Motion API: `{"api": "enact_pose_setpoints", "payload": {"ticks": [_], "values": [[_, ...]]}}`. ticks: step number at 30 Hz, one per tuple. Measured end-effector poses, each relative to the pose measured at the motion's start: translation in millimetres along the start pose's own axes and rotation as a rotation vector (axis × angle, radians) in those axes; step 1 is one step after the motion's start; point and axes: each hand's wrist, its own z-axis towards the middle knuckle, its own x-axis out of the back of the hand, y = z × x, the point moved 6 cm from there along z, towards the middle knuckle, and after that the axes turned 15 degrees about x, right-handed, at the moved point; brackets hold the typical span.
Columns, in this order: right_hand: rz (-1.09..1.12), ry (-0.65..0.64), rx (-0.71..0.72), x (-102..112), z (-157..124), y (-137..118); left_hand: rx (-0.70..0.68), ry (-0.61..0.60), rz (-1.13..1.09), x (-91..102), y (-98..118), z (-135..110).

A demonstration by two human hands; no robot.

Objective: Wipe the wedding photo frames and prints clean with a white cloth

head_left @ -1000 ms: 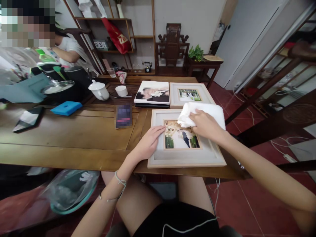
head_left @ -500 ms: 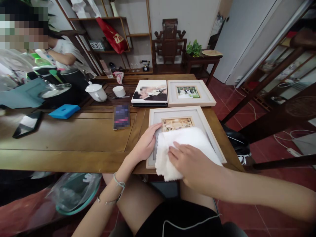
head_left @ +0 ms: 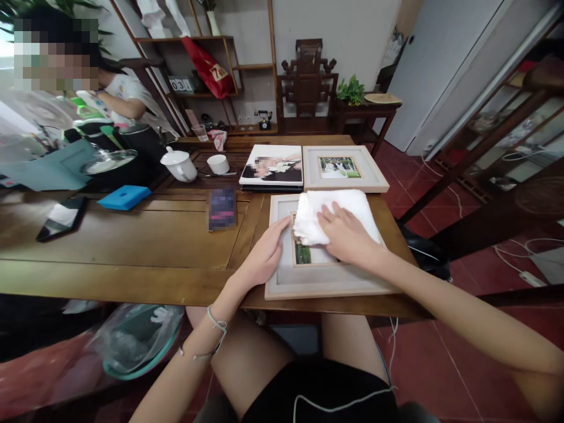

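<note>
A light wooden picture frame (head_left: 308, 282) with a photo lies flat near the front right edge of the wooden table (head_left: 132, 247). My left hand (head_left: 264, 255) lies flat on the frame's left border, fingers stretched out. My right hand (head_left: 348, 235) presses a folded white cloth (head_left: 330, 214) onto the upper part of the frame's glass, fingers flat on top of the cloth. The cloth hides most of the photo.
Behind the frame lie a second framed photo (head_left: 341, 168) and a photo album (head_left: 273, 165). A phone (head_left: 221, 208), blue box (head_left: 123, 197), teapot (head_left: 178, 164) and cup (head_left: 218, 164) stand to the left. Another person (head_left: 118, 94) sits at the far left. A lined bin (head_left: 136, 338) stands below the table.
My right hand has slid the cloth from the frame's near edge back up to its upper part, after sweeping it down from the top. My left hand has stayed on the frame's left border.
</note>
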Motion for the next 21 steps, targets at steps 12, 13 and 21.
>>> {"api": "enact_pose_setpoints", "payload": {"ticks": [12, 13, 21], "values": [[0.027, -0.111, 0.353, 18, -58, -72, 0.043, -0.015, 0.039, -1.6, -1, 0], [0.041, -0.101, 0.301, 19, -61, -57, 0.04, -0.015, 0.039, -1.4, -1, 0], [-0.099, 0.078, -0.095, -3, -26, 59, 0.022, -0.027, 0.074, 0.2, 3, 0]]}}
